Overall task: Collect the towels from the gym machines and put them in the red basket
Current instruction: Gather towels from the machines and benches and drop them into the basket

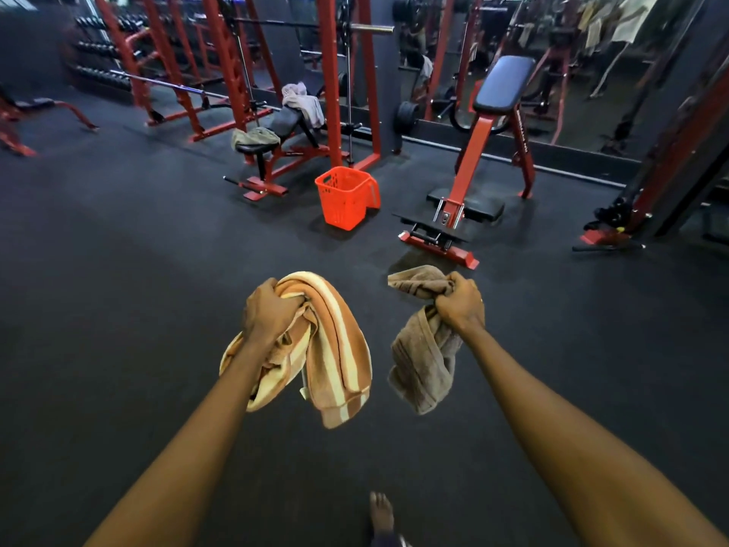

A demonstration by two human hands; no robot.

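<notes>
Fingers (291, 304) curled tight on both sides: the left hand (268, 309) grips a bunched orange-and-cream striped towel (339, 349), and the right hand (461, 305) clenches a brown towel (420, 365). Both towels are held out front, hanging clear above the dark rubber floor (118, 309). Up ahead, the tall red rack (331, 73) stands by the mirrored wall. Just in front of it is the red-framed incline bench (284, 124), and two more towels lie on its padded surface: a pale grey towel (303, 102) draped over the top of the backrest, and an olive towel (255, 137) on the seat. Off to the right stands the angled pad bench (503, 82). And there's the target, the red basket (347, 197), upright on the floor between those two benches, well ahead of both hands. Down at the bottom edge, one bare foot (382, 511) on the floor
</notes>
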